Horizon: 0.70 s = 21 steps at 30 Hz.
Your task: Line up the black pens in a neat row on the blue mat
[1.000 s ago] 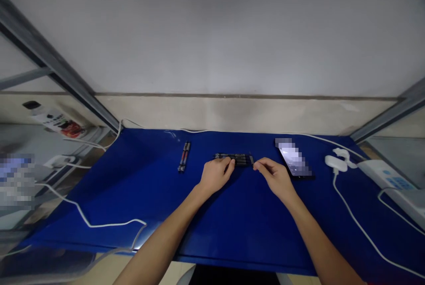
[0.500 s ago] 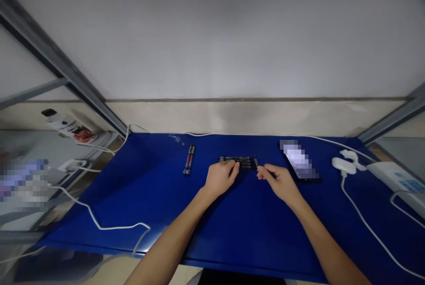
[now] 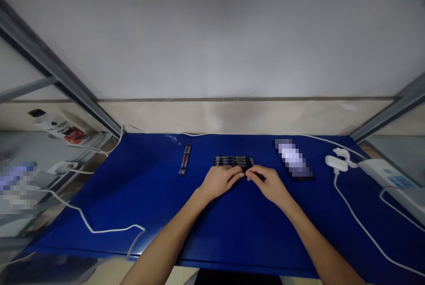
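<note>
- Near edge: both forearms reach forward over the blue mat [image 3: 232, 232] that covers the table. A white cable [image 3: 99, 231] loops over the mat's near left corner.
- Left hand [image 3: 219, 179]: fingers curled narrow, fingertips resting on the near edge of the row of dark pens [image 3: 232, 160]. Whether a single pen is pinched cannot be told; the fingers cover that spot.
- Right hand [image 3: 267, 182]: fingers drawn together to a narrow pinch at the right near corner of the row, fingertips almost touching those of the left hand. Whether it grips anything cannot be told.
- Work item: the row of dark pens lies flat on the mat, side by side, just beyond both hands at the centre of the table.
- Step in hand (judgement): the hands appear to be squaring up or separating the nearest pen of the row.
- Next move (judgement): a fine fingertip pinch on one pen is called for, with the rest of the row left undisturbed.
- Farther left: a pair of pens [image 3: 184, 159] lies apart from the row.
- Farther right: a phone [image 3: 294, 159], then a white charger [image 3: 336, 162] and a power strip [image 3: 385, 176].
</note>
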### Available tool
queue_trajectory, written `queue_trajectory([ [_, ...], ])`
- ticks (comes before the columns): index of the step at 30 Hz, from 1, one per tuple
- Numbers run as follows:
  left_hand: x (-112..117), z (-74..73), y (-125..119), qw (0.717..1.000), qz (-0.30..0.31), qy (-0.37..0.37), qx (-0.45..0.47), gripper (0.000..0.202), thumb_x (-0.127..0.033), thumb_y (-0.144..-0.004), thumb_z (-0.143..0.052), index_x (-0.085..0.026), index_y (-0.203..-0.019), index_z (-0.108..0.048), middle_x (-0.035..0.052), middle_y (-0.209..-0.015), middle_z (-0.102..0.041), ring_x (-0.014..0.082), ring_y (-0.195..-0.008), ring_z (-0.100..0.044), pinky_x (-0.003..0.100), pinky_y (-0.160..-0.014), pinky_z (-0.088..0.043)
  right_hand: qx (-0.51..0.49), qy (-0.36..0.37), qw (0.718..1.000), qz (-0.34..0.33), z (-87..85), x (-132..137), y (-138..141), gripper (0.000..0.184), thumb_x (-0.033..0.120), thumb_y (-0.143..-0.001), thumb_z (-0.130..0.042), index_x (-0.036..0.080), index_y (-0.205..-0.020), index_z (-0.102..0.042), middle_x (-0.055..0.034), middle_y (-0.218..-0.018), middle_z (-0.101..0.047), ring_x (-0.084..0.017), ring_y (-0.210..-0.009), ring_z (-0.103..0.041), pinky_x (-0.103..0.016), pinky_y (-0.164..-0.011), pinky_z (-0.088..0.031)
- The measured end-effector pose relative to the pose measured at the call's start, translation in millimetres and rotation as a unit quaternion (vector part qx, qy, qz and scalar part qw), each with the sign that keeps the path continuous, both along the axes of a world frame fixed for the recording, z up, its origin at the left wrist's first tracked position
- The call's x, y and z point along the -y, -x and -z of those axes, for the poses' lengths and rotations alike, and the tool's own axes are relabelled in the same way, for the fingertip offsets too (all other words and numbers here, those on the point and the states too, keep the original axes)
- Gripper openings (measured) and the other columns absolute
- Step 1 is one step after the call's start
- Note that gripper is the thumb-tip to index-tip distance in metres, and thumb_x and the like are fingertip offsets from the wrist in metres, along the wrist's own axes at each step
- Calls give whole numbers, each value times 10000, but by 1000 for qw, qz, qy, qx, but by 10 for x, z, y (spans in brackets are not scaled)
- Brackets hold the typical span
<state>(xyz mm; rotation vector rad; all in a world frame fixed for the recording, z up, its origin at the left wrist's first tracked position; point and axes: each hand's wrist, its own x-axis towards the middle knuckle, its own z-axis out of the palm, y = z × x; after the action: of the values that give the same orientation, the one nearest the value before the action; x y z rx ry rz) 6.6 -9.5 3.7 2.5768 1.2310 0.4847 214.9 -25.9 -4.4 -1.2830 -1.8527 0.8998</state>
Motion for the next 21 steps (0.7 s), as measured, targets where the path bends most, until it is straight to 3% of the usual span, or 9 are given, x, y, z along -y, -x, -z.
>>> queue_trajectory([
  [3, -4, 8, -7, 1000, -20, -4, -16, 408, -471, -1018, -274, -270, -1052, -627, 11, -897, -695, 151, -769, -651, 218, -606, -401, -4, 8, 999, 41, 4, -21, -39, 304, 438, -956, -466, 226, -1013, -676, -33, -797, -699, -189, -719, -648, -276, -568, -446],
  [5, -8, 4, -8, 999, -39, -5, -15, 406, -464, -1021, -267, -273, -1083, -620, 17, -922, -701, 158, -789, -657, 221, -626, -417, 12, -26, 996, 81, 9, -46, -80, 347, 442, -972, -423, 222, -1074, -671, -54, -846, -703, -201, -736, -646, -303, -625, -474],
  [9, -17, -15, 3, 997, -72, -1, -6, 397, -454, -1021, -275, -265, -1075, -620, 17, -943, -710, 164, -815, -669, 223, -645, -432, 96, -114, 984, 93, 25, -104, -161, 397, 421, -994, -369, 239, -966, -721, -74, -886, -690, -237, -845, -621, -394, -845, -463],
  [12, -18, -24, 3, 996, -84, 2, -3, 395, -455, -1019, -285, -263, -1061, -627, 20, -938, -711, 161, -807, -669, 219, -637, -432, 121, -108, 983, 88, 48, -129, -195, 430, 451, -990, -375, 238, -856, -724, -77, -863, -667, -240, -866, -612, -395, -852, -460],
  [15, -14, -29, -7, 996, -87, 3, -7, 394, -455, -1018, -290, -263, -1063, -632, 27, -927, -707, 160, -805, -668, 218, -644, -436, 134, -110, 977, 126, 83, -137, -215, 446, 466, -991, -365, 221, -826, -699, -79, -834, -641, -229, -817, -608, -380, -800, -466],
  [18, -12, -30, -15, 996, -88, 2, -12, 398, -456, -1018, -289, -261, -1054, -633, 27, -922, -706, 163, -810, -671, 219, -644, -434, 155, -121, 964, 181, 145, -151, -240, 377, 501, -954, -447, 200, -973, -673, -79, -830, -629, -236, -784, -596, -380, -752, -472],
  [21, -11, -30, -17, 996, -86, -3, -14, 399, -457, -1018, -282, -262, -1054, -629, 21, -927, -708, 167, -816, -676, 223, -634, -423, 192, -128, 954, 190, 237, -174, -273, 439, 529, -885, -559, 178, -1142, -615, -93, -890, -629, -270, -842, -598, -396, -752, -481],
])
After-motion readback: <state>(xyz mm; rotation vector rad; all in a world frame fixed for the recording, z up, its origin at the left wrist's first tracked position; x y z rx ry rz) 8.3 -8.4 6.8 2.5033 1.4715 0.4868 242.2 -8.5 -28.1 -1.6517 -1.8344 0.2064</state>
